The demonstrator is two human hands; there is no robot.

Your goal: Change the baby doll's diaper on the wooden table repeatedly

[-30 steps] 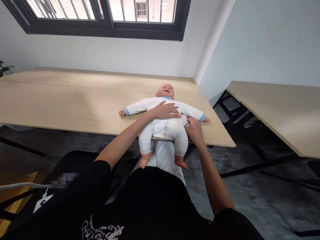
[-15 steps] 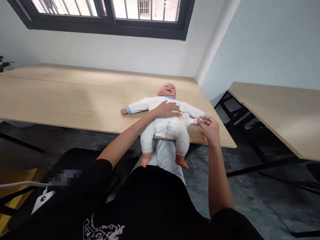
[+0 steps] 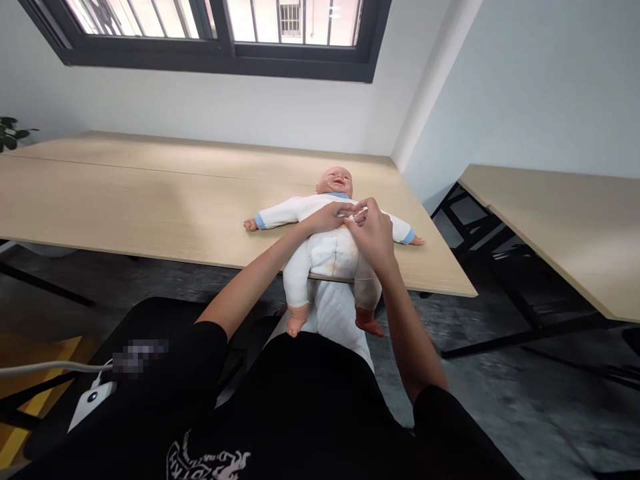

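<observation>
A baby doll (image 3: pixel 325 250) in a white romper with blue cuffs lies on its back at the front edge of a long wooden table (image 3: pixel 150 200), legs hanging over the edge. A diaper wraps its hips. My left hand (image 3: pixel 330 217) rests flat on the doll's belly, fingers stretched out. My right hand (image 3: pixel 370 233) is over the doll's waist, fingers pinched on the diaper's tab right beside my left fingertips.
A second wooden table (image 3: pixel 555 227) stands to the right across a gap with black metal legs. A white cloth (image 3: pixel 333 317) lies on my lap under the doll's feet. A window runs above the back wall. A plant leaf (image 3: pixel 10 130) shows at far left.
My right hand pulled the tab out to the right, then brought it back left over the doll's waist, next to my left hand. The left hand stayed on the belly.
</observation>
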